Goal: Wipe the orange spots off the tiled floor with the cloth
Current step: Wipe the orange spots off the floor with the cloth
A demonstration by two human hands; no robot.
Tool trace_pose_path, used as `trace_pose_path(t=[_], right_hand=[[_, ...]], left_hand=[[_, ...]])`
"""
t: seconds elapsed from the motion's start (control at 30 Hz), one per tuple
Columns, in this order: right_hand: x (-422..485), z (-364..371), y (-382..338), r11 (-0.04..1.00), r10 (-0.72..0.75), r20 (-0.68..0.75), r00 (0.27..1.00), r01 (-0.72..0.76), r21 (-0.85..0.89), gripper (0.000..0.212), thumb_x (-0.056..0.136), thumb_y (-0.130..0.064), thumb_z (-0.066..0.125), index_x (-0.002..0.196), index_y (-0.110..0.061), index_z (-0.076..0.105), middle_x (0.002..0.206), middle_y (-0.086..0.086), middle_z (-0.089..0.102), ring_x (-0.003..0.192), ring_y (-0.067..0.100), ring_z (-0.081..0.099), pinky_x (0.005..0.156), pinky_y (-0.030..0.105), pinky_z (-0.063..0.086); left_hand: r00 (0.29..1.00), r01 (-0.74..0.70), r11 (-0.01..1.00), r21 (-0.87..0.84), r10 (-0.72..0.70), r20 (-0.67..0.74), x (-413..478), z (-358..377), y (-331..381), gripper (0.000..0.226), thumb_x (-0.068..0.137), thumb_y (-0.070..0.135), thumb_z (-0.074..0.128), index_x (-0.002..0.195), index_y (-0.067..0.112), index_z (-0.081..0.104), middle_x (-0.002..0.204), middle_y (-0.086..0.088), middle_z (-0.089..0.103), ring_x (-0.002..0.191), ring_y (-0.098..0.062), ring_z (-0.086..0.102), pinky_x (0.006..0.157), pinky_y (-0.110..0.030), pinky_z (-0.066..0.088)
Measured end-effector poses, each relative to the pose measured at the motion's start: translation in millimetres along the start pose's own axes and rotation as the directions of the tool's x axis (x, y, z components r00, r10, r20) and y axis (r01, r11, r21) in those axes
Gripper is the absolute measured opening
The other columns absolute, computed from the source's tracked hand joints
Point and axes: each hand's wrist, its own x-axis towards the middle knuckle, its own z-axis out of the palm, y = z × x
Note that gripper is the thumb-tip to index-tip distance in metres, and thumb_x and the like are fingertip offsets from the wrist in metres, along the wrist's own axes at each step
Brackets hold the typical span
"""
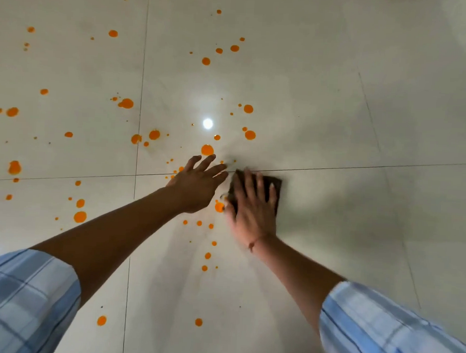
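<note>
A dark brown cloth [276, 185] lies flat on the pale tiled floor [337, 114], just below a grout line. My right hand [252, 204] presses on it with straight, spread fingers and is blurred by motion. My left hand [199, 184] is just left of it, fingers straight and spread, over the floor; I cannot tell whether it touches the tile. Orange spots [207, 150] are scattered over the left and middle tiles. One spot [219, 207] sits between the two hands, at the cloth's left edge.
The tiles to the right of the cloth show no spots. A ceiling light reflects as a bright disc [207, 123] beyond the hands. Dark grout lines [362, 168] cross the floor. More spots [198, 322] lie near me between my arms.
</note>
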Motion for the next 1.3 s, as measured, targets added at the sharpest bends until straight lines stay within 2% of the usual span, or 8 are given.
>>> trace_pose_path(t=[0.17,0.33,0.57,0.73,0.93,1.0,1.13,1.3], right_hand=[[-97.8,9.2,39.0,0.958,-0.283,0.087,0.955,0.285,-0.014,0.072,0.087,-0.054,0.043,0.153,-0.03,0.026,0.161,-0.001,0.022,0.146,0.028,0.025,0.118,0.05,0.013],[-11.3,-1.0,1.2,0.999,0.018,0.033,0.999,-0.017,-0.04,0.07,0.091,-0.054,0.038,0.153,-0.024,0.024,0.162,0.004,0.021,0.148,0.03,0.017,0.117,0.054,0.011],[-99.7,13.1,20.9,0.886,-0.457,0.126,0.88,0.463,-0.024,0.07,0.088,-0.053,0.045,0.152,-0.027,0.03,0.16,0.001,0.027,0.147,0.028,0.027,0.116,0.051,0.015],[-21.2,5.9,-38.8,0.982,-0.186,0.06,0.981,0.186,0.004,0.07,0.09,-0.051,0.041,0.154,-0.024,0.026,0.163,0.001,0.02,0.149,0.028,0.016,0.118,0.053,0.008],[-106.2,20.3,-13.0,0.757,-0.641,0.207,0.74,0.653,0.009,0.073,0.086,-0.055,0.046,0.151,-0.029,0.028,0.162,0.0,0.022,0.149,0.025,0.02,0.117,0.05,0.01],[-76.9,11.6,1.1,0.772,-0.615,0.189,0.765,0.634,-0.053,0.069,0.088,-0.054,0.043,0.151,-0.028,0.032,0.161,0.001,0.025,0.148,0.027,0.024,0.116,0.051,0.01],[-23.4,11.0,-68.2,0.936,-0.346,0.109,0.932,0.351,-0.025,0.071,0.09,-0.053,0.036,0.154,-0.025,0.024,0.163,0.002,0.017,0.15,0.028,0.012,0.118,0.055,0.009],[-104.5,30.2,-64.0,0.72,-0.682,0.239,0.691,0.692,0.051,0.073,0.088,-0.055,0.043,0.153,-0.027,0.026,0.161,0.002,0.024,0.148,0.027,0.018,0.116,0.056,0.017]], left_hand=[[0.999,-0.039,0.997,0.061,0.039,0.001,-5.3,-3.5,-5.3,0.057,0.101,0.025,0.028,0.153,0.016,0.009,0.162,-0.006,0.001,0.147,-0.032,-0.004,0.117,-0.048,0.003],[0.997,-0.036,0.999,0.019,0.037,-0.062,-17.0,6.8,-5.2,0.055,0.099,0.024,0.031,0.152,0.015,0.017,0.162,-0.01,0.003,0.148,-0.031,0.0,0.116,-0.047,0.006],[0.997,0.063,0.997,-0.038,-0.065,-0.04,-94.1,32.9,-23.9,0.054,0.1,0.028,0.033,0.151,0.015,0.023,0.16,-0.01,0.015,0.148,-0.03,0.005,0.116,-0.046,0.008],[0.961,0.276,0.95,-0.143,-0.271,0.052,-145.5,55.9,-11.1,0.054,0.098,0.026,0.039,0.149,0.013,0.03,0.157,-0.01,0.024,0.147,-0.03,0.012,0.116,-0.046,0.011],[0.97,0.238,0.964,-0.117,-0.229,0.08,-163.7,64.2,-15.3,0.057,0.099,0.027,0.033,0.153,0.02,0.016,0.161,-0.004,0.009,0.148,-0.027,0.002,0.117,-0.044,0.004],[0.963,0.263,0.955,-0.134,-0.253,0.087,-165.6,64.1,-11.4,0.058,0.099,0.026,0.03,0.154,0.021,0.011,0.162,-0.004,0.004,0.148,-0.027,0.0,0.116,-0.044,0.003],[0.953,0.3,0.942,-0.15,-0.291,0.081,-174.5,72.4,-4.6,0.058,0.098,0.023,0.03,0.153,0.019,0.012,0.162,-0.006,0.001,0.148,-0.027,0.0,0.116,-0.044,0.006],[0.94,0.341,0.918,-0.202,-0.329,0.09,-198.9,79.5,-0.2,0.058,0.098,0.024,0.035,0.153,0.018,0.016,0.162,-0.005,0.006,0.148,-0.026,0.002,0.117,-0.043,0.005]])
